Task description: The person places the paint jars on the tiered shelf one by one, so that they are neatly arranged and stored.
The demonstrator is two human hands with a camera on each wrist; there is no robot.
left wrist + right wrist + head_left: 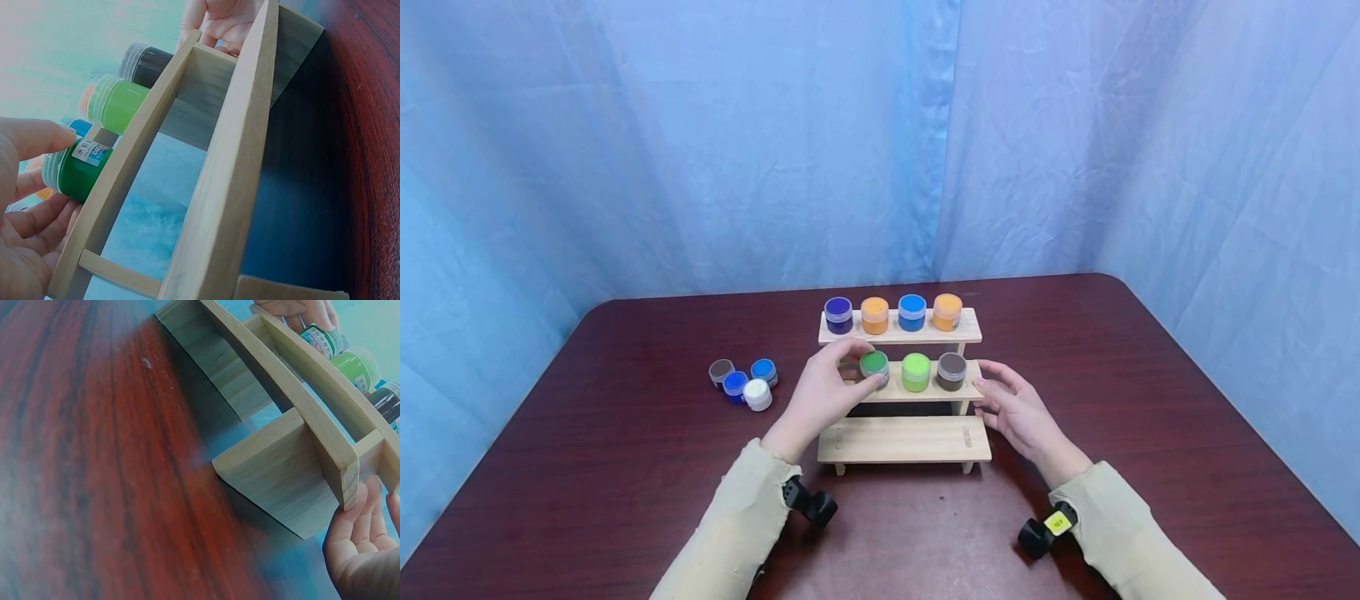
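Note:
A three-step wooden rack point(904, 438) stands on the table. On its middle step, my left hand point(827, 385) pinches a dark green paint jar point(875, 363) between thumb and fingers. The jar's base is right at the step's surface in the left wrist view. To its right on that step are a light green paint jar point(916, 372) and a dark brown paint jar point(951, 372). At the rack's right end my right hand point(1018, 412) holds the middle step, with thumb and fingertips at its edge.
The top step holds a purple jar point(838, 316), a blue jar point(912, 313) and two orange jars. Left of the rack, a brown jar point(722, 372), a white jar point(757, 395) and two blue jars stand clustered on the dark red table point(625, 450). Blue curtains point(760, 150) hang behind.

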